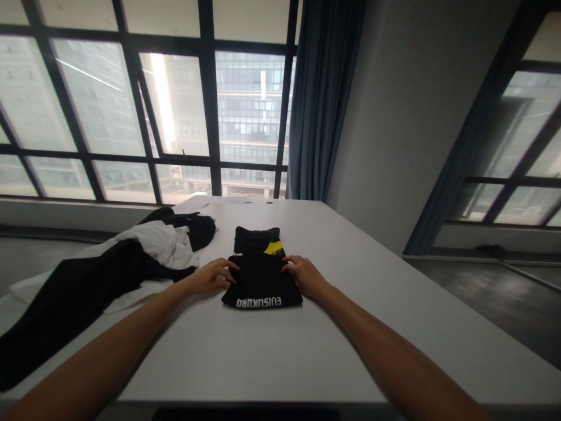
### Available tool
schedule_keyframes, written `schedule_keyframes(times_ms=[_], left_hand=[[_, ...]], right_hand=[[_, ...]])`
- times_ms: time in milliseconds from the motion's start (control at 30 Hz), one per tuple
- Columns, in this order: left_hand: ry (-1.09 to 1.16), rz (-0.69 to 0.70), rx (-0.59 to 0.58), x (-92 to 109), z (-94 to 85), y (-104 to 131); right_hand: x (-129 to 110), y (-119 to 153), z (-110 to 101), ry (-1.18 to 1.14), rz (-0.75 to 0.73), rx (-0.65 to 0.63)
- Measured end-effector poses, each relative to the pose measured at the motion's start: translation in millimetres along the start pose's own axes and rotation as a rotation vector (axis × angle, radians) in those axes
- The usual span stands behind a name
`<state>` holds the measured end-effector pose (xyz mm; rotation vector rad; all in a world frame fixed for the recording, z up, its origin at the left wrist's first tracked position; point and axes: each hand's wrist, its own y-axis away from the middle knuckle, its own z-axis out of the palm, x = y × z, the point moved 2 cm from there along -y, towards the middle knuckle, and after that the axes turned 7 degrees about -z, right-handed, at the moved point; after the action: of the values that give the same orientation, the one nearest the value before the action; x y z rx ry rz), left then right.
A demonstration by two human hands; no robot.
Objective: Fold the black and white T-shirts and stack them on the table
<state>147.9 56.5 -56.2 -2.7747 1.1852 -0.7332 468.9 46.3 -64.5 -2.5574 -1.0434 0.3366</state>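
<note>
A black garment (pixel 263 279) lies folded flat on the white table in front of me, with white lettering along its near edge. Its far section has a yellow patch (pixel 274 248). On the garment's left edge rests my left hand (pixel 213 276), fingers apart and fingertips touching the cloth. My right hand (pixel 303 273) touches the opposite edge at about the same height, its fingers stretched over the fabric. Neither hand lifts the cloth. The exact kind of garment cannot be told from its folded shape.
Loose black clothing (pixel 96 286) and white clothing (pixel 160 242) lie in a heap on the table's left side. The white table (pixel 245 356) extends away toward windows (pixel 249 105). Paper (pixel 225 200) lies at its far end. A blue curtain (pixel 322 99) hangs beyond.
</note>
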Motion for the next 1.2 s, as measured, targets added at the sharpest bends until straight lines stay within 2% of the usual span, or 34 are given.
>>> schedule_keyframes(times_ms=[100, 200, 300, 367, 400, 467, 533, 600, 667, 700, 900, 1067, 1133, 1200], left_hand=[[-0.024, 0.055, 0.082, 15, -0.6, -1], [0.057, 0.105, 0.040, 33, -8.7, 6], [0.236, 0.077, -0.128, 47, -13.3, 12], [0.416, 0.009, -0.184, 52, -12.3, 10], [0.519, -0.033, -0.163, 52, -10.8, 7], [0.701, -0.144, -0.009, 47, -6.5, -1], [0.794, -0.289, 0.193, 35, 0.4, -10], [0.795, -0.438, 0.310, 22, 9.1, -14], [0.744, -0.519, 0.302, 12, 17.3, -15], [0.699, -0.530, 0.280, 10, 20.3, -15], [0.306, -0.433, 0.281, 17, 20.9, -14], [0.221, -0.293, 0.324, 27, 17.9, -16], [0.228, -0.332, 0.299, 25, 19.6, -16], [0.239, -0.386, 0.271, 23, 21.3, -16]], right_hand=[[0, -1, -6, -0.057, -0.031, 0.049], [-3, 5, -25, -0.209, -0.064, 0.059], [-6, 11, -39, -0.461, -0.055, -0.100], [-6, 11, -39, -0.690, 0.005, -0.211], [-4, 10, -37, -0.790, 0.052, -0.213], [4, 7, -28, -0.892, 0.181, -0.089], [14, 4, -17, -0.835, 0.362, 0.113], [22, 3, -6, -0.727, 0.545, 0.230], [25, 4, 2, -0.668, 0.652, 0.225], [25, 4, 4, -0.654, 0.657, 0.203], [7, 2, -1, -0.499, 0.403, 0.146], [-11, 2, -14, -0.319, 0.159, 0.286], [-15, 5, -15, -0.230, 0.185, 0.291], [-16, 7, -12, -0.174, 0.287, 0.217]])
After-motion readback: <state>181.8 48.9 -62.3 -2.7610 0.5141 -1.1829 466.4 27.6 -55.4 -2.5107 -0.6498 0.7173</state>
